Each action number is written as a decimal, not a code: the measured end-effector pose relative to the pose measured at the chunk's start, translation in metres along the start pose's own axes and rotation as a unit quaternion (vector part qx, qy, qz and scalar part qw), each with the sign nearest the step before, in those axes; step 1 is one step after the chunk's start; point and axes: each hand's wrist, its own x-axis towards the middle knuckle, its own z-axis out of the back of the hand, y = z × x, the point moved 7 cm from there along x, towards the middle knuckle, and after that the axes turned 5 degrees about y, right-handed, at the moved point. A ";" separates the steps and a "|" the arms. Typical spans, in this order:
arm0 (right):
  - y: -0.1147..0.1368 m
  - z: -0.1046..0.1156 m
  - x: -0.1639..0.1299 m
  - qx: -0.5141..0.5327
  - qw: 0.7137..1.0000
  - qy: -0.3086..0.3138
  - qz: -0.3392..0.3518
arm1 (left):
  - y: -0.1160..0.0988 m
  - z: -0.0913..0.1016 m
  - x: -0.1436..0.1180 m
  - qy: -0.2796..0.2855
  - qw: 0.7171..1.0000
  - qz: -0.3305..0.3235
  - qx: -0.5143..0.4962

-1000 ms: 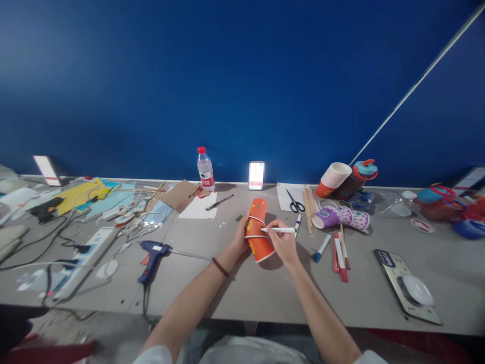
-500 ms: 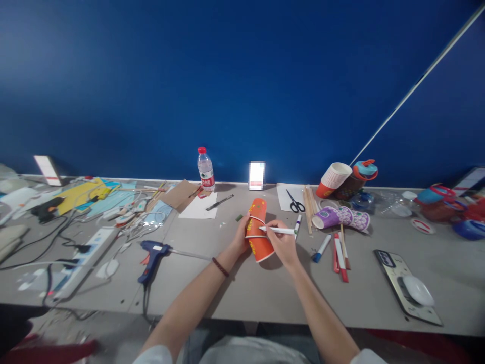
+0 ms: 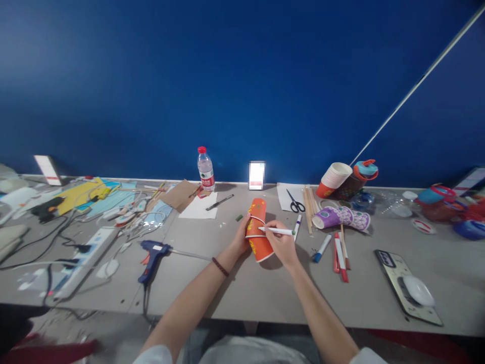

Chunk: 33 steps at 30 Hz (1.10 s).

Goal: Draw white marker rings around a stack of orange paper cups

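Several orange paper cups (image 3: pixel 256 228), joined end to end, lie tilted in my left hand (image 3: pixel 240 239), whose fingers wrap round their left side. A white marker (image 3: pixel 281 231) with a green end is pinched in my right hand (image 3: pixel 283 245). Its tip points left and meets or nearly meets the cups' surface; I cannot tell which. A green marker cap (image 3: pixel 239 218) lies just left of the cups. Beyond my right fingers rests a marker with a purple end (image 3: pixel 299 220).
A blue glue gun (image 3: pixel 152 258) and a power strip (image 3: pixel 85 263) with cables lie left. Behind stand a water bottle (image 3: pixel 205 169) and a lit phone (image 3: pixel 256 175). On the right are scissors (image 3: pixel 297 206), purple cups (image 3: pixel 341 217), stacked cups (image 3: pixel 333 179), a blue marker (image 3: pixel 323 247) and a phone (image 3: pixel 397 283).
My right hand and the marker have shifted very slightly against the cups. My left hand keeps its hold, and everything else lies as before.
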 end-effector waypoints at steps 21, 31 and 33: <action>-0.001 -0.002 0.000 0.027 0.999 0.011 -0.013 | 0.001 0.000 0.000 0.003 1.000 0.017 0.009; 0.000 -0.001 0.000 0.028 0.999 0.006 -0.021 | 0.003 0.000 0.000 0.009 1.000 0.027 0.008; -0.001 -0.001 0.000 0.028 0.999 0.007 -0.027 | 0.004 0.001 0.000 0.001 0.999 0.032 0.008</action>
